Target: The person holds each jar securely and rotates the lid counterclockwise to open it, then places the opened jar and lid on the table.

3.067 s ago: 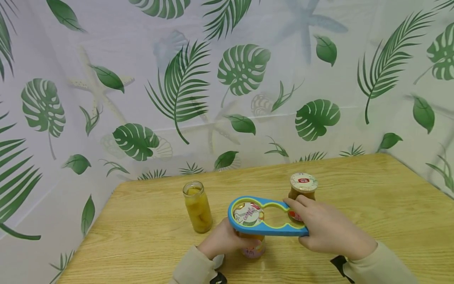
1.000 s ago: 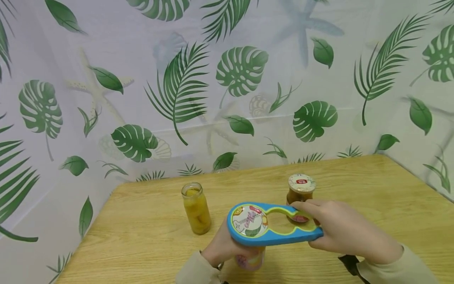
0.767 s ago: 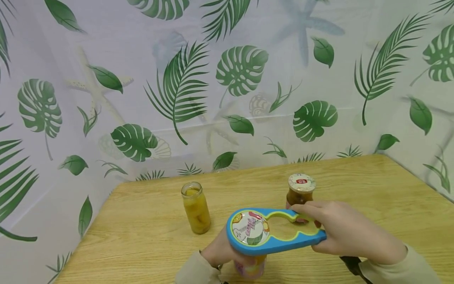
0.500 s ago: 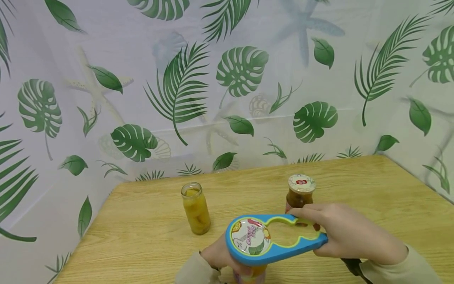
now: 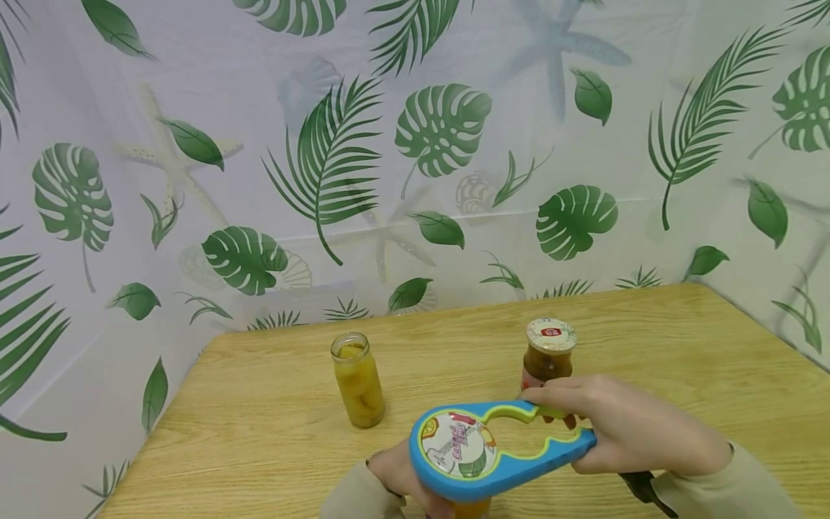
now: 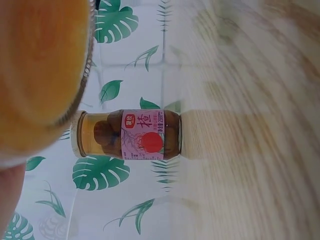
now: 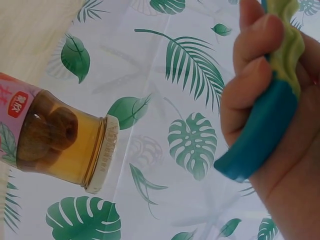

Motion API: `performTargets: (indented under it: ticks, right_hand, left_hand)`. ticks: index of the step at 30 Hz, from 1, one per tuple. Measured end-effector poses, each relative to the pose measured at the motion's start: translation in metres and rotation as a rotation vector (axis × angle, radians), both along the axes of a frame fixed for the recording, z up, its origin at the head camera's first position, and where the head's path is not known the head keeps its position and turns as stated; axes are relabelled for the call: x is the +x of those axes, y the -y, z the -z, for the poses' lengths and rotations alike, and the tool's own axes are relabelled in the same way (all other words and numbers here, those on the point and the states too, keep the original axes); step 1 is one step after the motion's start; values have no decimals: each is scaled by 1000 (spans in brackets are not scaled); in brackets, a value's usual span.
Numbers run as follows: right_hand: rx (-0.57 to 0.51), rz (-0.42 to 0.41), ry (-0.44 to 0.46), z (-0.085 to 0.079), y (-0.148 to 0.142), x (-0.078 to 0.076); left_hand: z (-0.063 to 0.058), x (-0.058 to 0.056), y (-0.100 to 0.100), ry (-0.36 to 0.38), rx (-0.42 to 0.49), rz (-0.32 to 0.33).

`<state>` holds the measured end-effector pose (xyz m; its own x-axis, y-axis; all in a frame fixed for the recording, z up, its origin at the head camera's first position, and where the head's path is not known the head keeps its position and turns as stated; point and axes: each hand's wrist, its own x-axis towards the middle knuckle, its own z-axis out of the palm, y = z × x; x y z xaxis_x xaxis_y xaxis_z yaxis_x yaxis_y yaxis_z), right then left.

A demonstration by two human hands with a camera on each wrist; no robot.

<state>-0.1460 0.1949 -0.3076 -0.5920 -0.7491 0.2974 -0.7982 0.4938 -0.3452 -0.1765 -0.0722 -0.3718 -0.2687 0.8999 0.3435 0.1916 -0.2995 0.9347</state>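
Observation:
My left hand (image 5: 405,472) grips a glass jar of orange contents (image 6: 42,75) at the table's near side; in the head view the opener covers much of this jar. A blue jar opener (image 5: 509,476) with a yellow-green inner lining sits with its largest ring around the jar's printed lid (image 5: 457,443). My right hand (image 5: 638,425) holds the opener's narrow end, fingers curled around it in the right wrist view. Just beyond that hand stands a closed jar of dark round fruit (image 5: 549,353) with a pale lid and pink label.
A lidless glass jar of yellow fruit pieces (image 5: 359,389) stands upright to the left, beyond my left hand. The wooden table (image 5: 272,418) ends at a leaf-patterned cloth backdrop (image 5: 363,180) behind and along the sides.
Over the last second the jar and the opener's ring end have moved down towards me, while the handle end shifted only slightly, so the opener lies at a different angle. Both hands keep hold.

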Motion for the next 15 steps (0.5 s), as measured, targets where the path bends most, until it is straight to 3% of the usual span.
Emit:
performTargets:
  ticks: [7, 10, 15]
  right_hand:
    - [-23, -29, -30, 3, -3, -3]
    - [-46, -41, -41, 4, -5, -4]
    - [-123, -95, -5, 5, -8, -6]
  left_hand:
    - [2, -3, -7, 28, 50, 25]
    - [4, -5, -13, 7, 84, 7]
    - [8, -8, -15, -44, 142, -153]
